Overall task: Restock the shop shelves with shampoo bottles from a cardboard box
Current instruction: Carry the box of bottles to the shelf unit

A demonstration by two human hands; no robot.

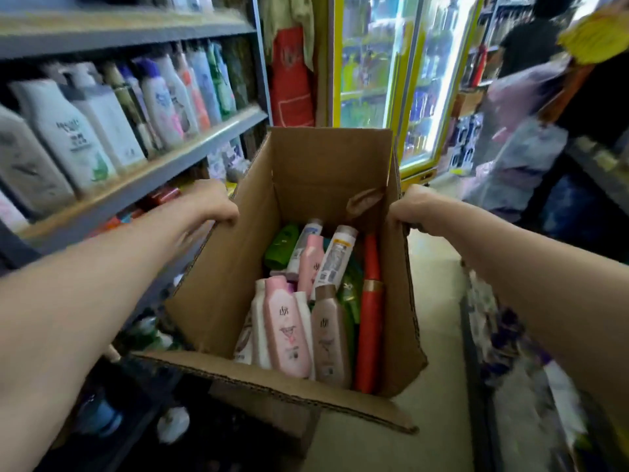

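Observation:
An open cardboard box (pixel 218 291) hangs in front of me above the aisle floor. My left hand (pixel 218 204) grips its left wall and my right hand (pixel 410 211) grips its right wall. Inside lie several shampoo bottles: a pink one (pixel 287 325), a brown one (pixel 328 332), a tall red one (pixel 369 321), a green one (pixel 282 247) and a white one (pixel 335 258). The shelf (pixel 177 161) on my left carries a row of upright bottles (pixel 68 137).
A lit drinks fridge (pixel 391 80) with a yellow frame stands straight ahead. A person in dark clothes (pixel 531 39) stands at the far right. Bagged goods (pixel 520 158) line the right side. The pale floor (pixel 439 301) runs between them. Lower shelves on the left hold more goods.

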